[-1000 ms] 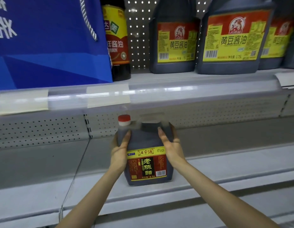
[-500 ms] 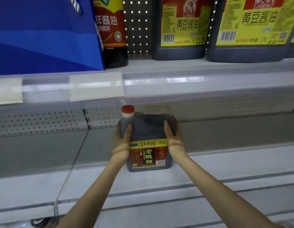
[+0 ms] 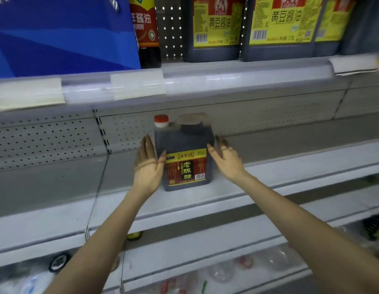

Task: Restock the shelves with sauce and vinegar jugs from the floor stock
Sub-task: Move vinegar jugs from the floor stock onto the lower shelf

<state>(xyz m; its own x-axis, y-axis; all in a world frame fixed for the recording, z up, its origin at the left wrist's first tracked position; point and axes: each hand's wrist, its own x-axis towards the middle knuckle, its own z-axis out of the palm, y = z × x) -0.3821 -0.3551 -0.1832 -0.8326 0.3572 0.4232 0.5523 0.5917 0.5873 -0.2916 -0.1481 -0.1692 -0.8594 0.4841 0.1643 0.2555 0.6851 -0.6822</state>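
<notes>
A dark vinegar jug (image 3: 184, 143) with a red-and-white cap and a yellow, red and black label stands upright on the grey middle shelf (image 3: 290, 166). My left hand (image 3: 148, 166) is at the jug's left side with fingers straight, the thumb at the label's edge. My right hand (image 3: 226, 160) hovers just off the jug's right side, fingers spread. Neither hand grips the jug.
On the shelf above stand several dark soy sauce jugs (image 3: 216, 28) with yellow labels, a tall bottle (image 3: 145, 28) and a blue bag (image 3: 61, 35). Clear price-tag rails (image 3: 184, 81) front that shelf. Lower shelves hold blurred packaged goods (image 3: 226, 270).
Both hands gripped the jug's sides while setting it further back on the shelf; now they have let go and opened beside it. The view has tilted down slightly.
</notes>
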